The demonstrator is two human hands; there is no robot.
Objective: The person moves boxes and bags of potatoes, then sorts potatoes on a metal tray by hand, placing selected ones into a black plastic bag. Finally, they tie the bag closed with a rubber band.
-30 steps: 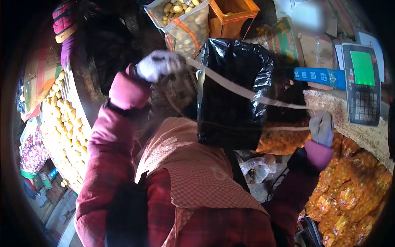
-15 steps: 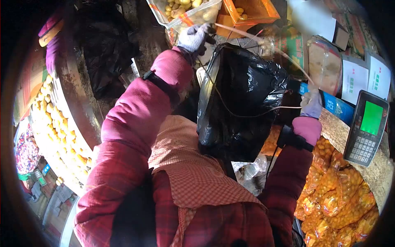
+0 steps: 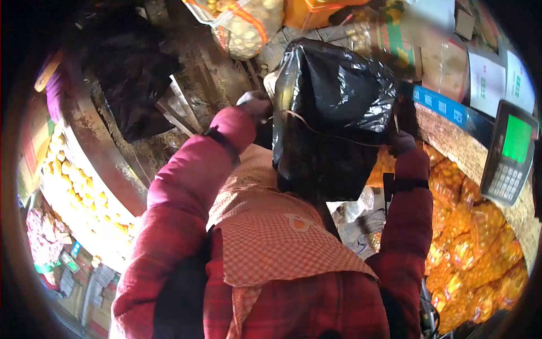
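Observation:
A black plastic bag (image 3: 339,96) is spread over a box-shaped thing in front of my body. A thin pale band (image 3: 333,135) runs across the near side of the bag, toward my right hand. My gloved left hand (image 3: 255,105) is at the left side of the bag, its fingers curled and partly hidden. My gloved right hand (image 3: 402,141) is closed on the band at the bag's right edge.
A digital scale display (image 3: 508,161) stands at the right, above orange net bags of produce (image 3: 474,243). Yellow produce (image 3: 79,186) lies in a bin at the left. A produce bag (image 3: 248,31) is at the top. Another person (image 3: 45,240) is at lower left.
Both hands have come down toward me. The band, earlier held up in a wide loop above the bag, now lies across its near side. The view has shifted slightly.

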